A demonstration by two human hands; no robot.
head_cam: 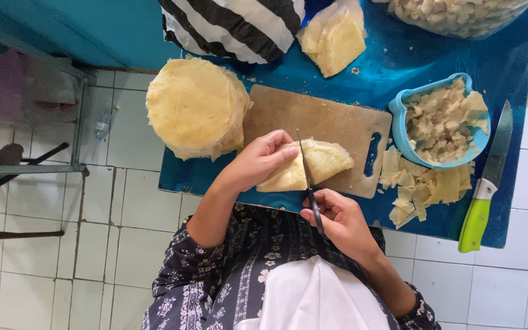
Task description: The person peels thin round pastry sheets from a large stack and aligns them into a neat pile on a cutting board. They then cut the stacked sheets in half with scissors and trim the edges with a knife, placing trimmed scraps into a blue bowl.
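Stack: a tall pile of round pale-yellow sheets (197, 107) stands at the left end of the blue bench (511, 73), just beside the cutting board (337, 119).
Left hand: the left hand (258, 162) has its grip pinching the near edge of the folded sheet (328, 160), with the thumb on top and the fingers curled under.
Folded sheet: it lies on the front part of the cutting board, part of it hanging over the board's near edge.
Blade: a black-handled blade (305, 165) crosses the folded sheet about midway. I cannot tell whether it is scissors or a small knife.
Right hand: the right hand (340, 223) has its grip pressed together around the black handle, held close to the body.
Step in hand: it looks like a cut through the folded sheet, with the blade already in it.
Next move calls for: as I judge it, a steady hold on the sheet and left fingertips kept clear of the blade's line.
Cut pieces: pale squares (423, 189) lie loose on the bench right of the board, touching the blue bowl (396, 122), which is heaped with more.
Knife: a green-handled knife (490, 183) lies at the right edge, apart from both hands.
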